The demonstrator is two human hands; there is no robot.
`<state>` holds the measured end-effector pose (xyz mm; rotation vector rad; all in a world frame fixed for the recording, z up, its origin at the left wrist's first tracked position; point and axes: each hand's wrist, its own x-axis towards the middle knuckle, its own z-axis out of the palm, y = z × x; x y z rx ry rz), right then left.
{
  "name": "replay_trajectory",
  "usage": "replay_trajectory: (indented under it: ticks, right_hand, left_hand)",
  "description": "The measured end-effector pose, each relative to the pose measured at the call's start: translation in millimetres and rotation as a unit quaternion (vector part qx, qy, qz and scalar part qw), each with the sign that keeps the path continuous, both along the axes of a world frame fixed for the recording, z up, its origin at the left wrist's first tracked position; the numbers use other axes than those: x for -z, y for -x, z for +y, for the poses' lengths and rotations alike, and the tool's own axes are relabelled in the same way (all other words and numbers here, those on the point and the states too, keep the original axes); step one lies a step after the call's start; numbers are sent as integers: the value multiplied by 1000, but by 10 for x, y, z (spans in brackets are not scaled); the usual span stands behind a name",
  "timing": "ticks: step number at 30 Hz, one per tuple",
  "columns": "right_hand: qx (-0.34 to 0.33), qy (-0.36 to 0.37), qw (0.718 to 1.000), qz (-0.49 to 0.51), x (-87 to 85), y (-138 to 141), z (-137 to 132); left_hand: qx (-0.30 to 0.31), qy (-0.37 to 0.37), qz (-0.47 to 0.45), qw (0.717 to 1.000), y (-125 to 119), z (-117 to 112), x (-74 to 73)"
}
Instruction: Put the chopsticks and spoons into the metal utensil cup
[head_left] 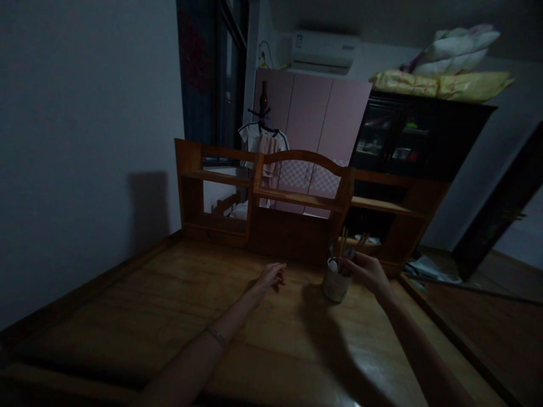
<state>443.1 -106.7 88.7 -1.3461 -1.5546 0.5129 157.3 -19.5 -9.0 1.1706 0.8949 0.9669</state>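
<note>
A light-coloured utensil holder with a dark leaf-like pattern stands upright on the wooden desk. Chopsticks and a spoon stick up out of it. At its rim is my right hand, fingers pinched together around a small dark thing too dim to name. My left hand hovers over the desk to the left of the holder, fingers loosely bent and partly apart, nothing in them. A band circles my left wrist.
Behind the holder rises a wooden shelf unit with open compartments. A white wall borders the desk on the left. The desk's raised edge runs along the right. Beyond are pink wardrobe doors and a dark cabinet.
</note>
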Motion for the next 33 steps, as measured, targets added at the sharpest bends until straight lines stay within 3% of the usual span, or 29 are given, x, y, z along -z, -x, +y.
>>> replay_trajectory:
  ticks: [9, 15, 19, 26, 33]
  right_hand:
    - [21, -3, 1000, -2, -31, 30, -22]
    - [128, -115, 984, 53, -196, 77, -138]
    - [144, -150, 977, 55, -233, 108, -148]
    - [138, -135, 981, 36, -145, 138, -136]
    - [188, -210, 959, 18, -281, 150, -241]
  left_hand:
    - [-2, 0, 4, 1000, -5, 11, -7]
    - [1, 3, 6, 1000, -13, 22, 3]
    - [6, -2, 3, 1000, -16, -5, -2]
    - [-10, 0, 0, 1000, 14, -65, -75]
    - [-8, 3, -1, 1000, -11, -21, -24]
